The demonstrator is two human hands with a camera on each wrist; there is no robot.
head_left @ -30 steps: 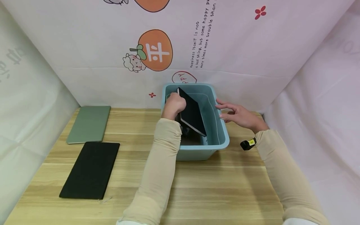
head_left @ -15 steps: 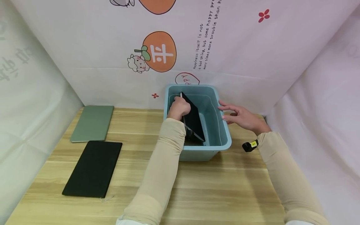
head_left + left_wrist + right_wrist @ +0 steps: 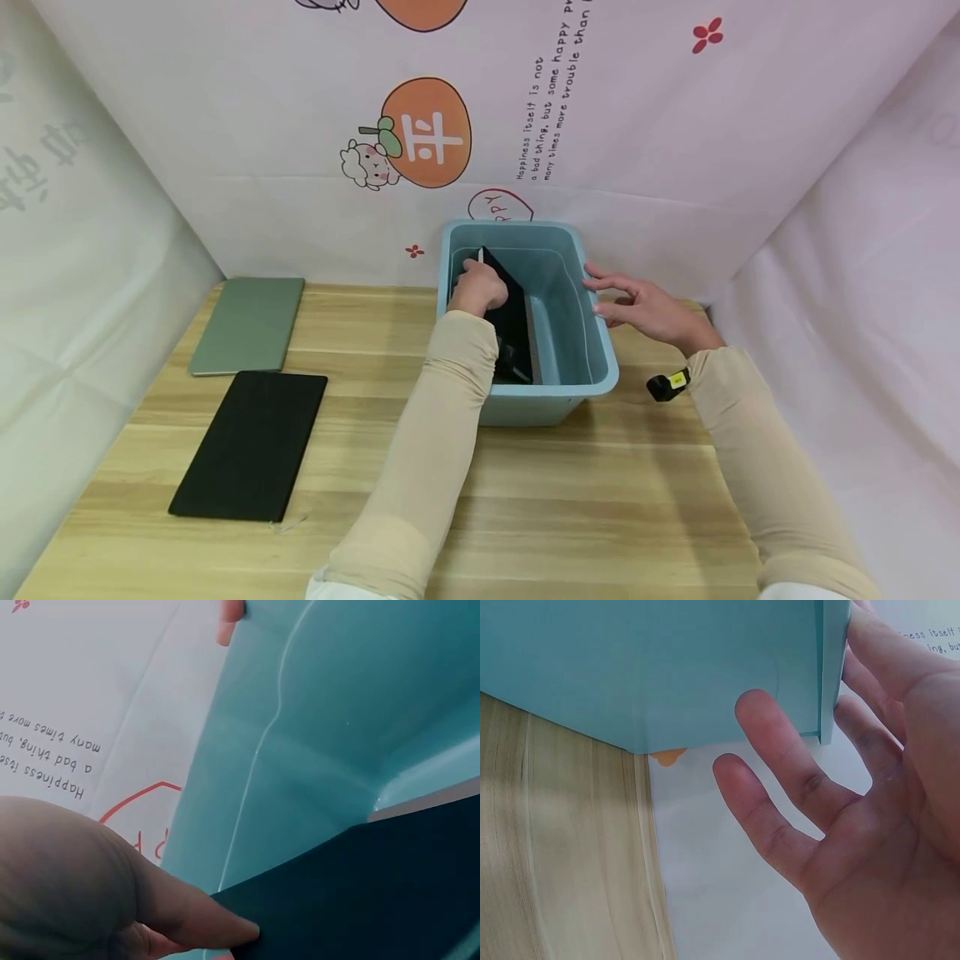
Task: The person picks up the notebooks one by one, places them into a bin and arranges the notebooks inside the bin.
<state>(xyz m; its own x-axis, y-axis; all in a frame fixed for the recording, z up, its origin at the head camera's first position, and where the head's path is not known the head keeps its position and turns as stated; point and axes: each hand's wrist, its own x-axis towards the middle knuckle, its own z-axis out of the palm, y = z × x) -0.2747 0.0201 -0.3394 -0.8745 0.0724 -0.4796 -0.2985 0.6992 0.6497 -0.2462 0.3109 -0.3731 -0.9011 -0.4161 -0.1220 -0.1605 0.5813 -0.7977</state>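
Note:
A black notebook [image 3: 512, 321] stands tilted inside the light blue plastic bin [image 3: 555, 390]. My left hand [image 3: 478, 289] reaches into the bin and pinches the notebook's upper edge; in the left wrist view the thumb [image 3: 202, 919] presses on the dark cover [image 3: 360, 892]. Part of the notebook is hidden behind the hand and sleeve. My right hand [image 3: 645, 308] is at the bin's right side, its fingertips touching the rim. In the right wrist view two fingers [image 3: 780, 735] extend apart from the bin's outer wall [image 3: 667, 675].
On the left of the wooden table [image 3: 600, 492] lie a green notebook [image 3: 249, 323] and another black notebook [image 3: 251, 446], close together. A printed white cloth [image 3: 300, 233] hangs right behind the bin. A camera [image 3: 667, 385] sticks out from the right wrist.
The left hand has lowered the black notebook deeper into the bin, and its near end has swung slightly left. The right hand stays at the rim. The head view has shifted a little.

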